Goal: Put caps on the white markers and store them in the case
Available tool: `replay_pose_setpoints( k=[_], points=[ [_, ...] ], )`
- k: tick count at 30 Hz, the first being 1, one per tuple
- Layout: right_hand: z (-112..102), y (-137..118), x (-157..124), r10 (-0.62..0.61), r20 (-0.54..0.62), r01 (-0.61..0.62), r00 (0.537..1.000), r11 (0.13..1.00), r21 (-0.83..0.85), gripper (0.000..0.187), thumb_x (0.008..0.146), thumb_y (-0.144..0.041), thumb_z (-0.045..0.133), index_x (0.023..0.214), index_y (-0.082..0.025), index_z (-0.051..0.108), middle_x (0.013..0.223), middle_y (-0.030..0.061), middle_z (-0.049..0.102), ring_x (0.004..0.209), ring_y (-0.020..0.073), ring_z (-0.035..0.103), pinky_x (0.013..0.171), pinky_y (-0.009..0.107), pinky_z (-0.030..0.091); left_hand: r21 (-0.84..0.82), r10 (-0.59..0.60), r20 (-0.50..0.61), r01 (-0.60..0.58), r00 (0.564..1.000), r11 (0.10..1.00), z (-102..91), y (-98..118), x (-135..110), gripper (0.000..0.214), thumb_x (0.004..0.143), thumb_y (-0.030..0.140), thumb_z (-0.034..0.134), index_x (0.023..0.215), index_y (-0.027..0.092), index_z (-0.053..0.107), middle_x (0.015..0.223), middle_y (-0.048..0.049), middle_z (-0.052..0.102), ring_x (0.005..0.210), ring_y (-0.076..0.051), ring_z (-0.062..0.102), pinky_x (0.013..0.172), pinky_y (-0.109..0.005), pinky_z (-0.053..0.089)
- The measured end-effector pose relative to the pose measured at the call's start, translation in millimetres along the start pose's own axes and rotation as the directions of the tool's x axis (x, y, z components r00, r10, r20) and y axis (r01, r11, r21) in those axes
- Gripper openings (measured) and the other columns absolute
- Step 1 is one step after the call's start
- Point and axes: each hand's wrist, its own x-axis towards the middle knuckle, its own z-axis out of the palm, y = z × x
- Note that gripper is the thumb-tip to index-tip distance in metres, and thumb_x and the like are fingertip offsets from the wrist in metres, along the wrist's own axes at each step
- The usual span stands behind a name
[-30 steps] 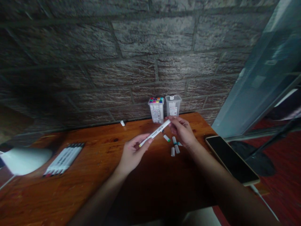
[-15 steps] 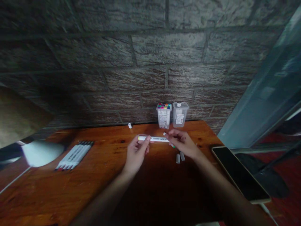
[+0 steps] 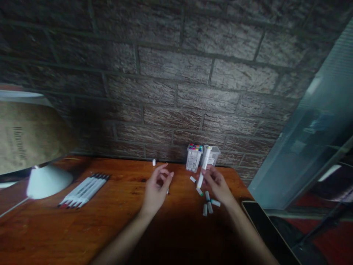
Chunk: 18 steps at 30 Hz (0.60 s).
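The right hand (image 3: 219, 184) is pinching a white marker (image 3: 206, 158), tilting upright before the right-hand clear box (image 3: 216, 155) at the bench's (image 3: 121, 184) far side; the left hand (image 3: 156, 189) is holding its fingers apart; keeping that pinch firm, above the loose caps (image 3: 207, 195), is seeming wisest.

I see one slim, straight, white plastic marker pen (image 3: 205, 162), with a touch of yellow at both ends. It is raised in the fingers of my right hand (image 3: 216, 182), steeply tilted, its upper end leaning to the right. I cannot read any print on its barrel.
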Motion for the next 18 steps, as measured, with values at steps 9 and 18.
replay_pose_setpoints(
  k=[9, 18],
  points=[
    [-33.8, -43.0, 113.5, -0.345, -0.206, 0.197, 0.916, 0.833, -0.516, 0.028, 0.086, -0.039, 0.055, 0.104, -0.018, 0.051, 0.084, 0.0038, 0.067, 0.074, 0.0151, 0.064, 0.061, 0.024, 0.048, 0.049, 0.039, -0.049, -0.036, 0.998, 0.998, -7.2, -5.0, 6.1, 0.036, 0.088, 0.033, 0.060, 0.121, 0.020, 0.054, 0.085, 0.0002, 0.059, 0.066, -0.011, 0.053, 0.066, -0.022, 0.044],
    [-16.4, -33.5, 152.9, -0.151, -0.075, 0.024, 0.986, 0.563, -0.826, 0.008, 0.079, -0.024, 0.066, 0.083, -0.017, 0.066, 0.074, 0.0046, 0.073, 0.071, 0.0172, 0.068, 0.064, 0.024, 0.046, 0.114, 0.041, -0.044, -0.036, 0.998, 0.993, -9.7, -2.6, 6.9, 0.035, 0.090, 0.034, 0.056, 0.122, 0.020, 0.052, 0.083, 0.0002, 0.061, 0.064, -0.011, 0.054, 0.061, -0.021, 0.044]
  ],
)
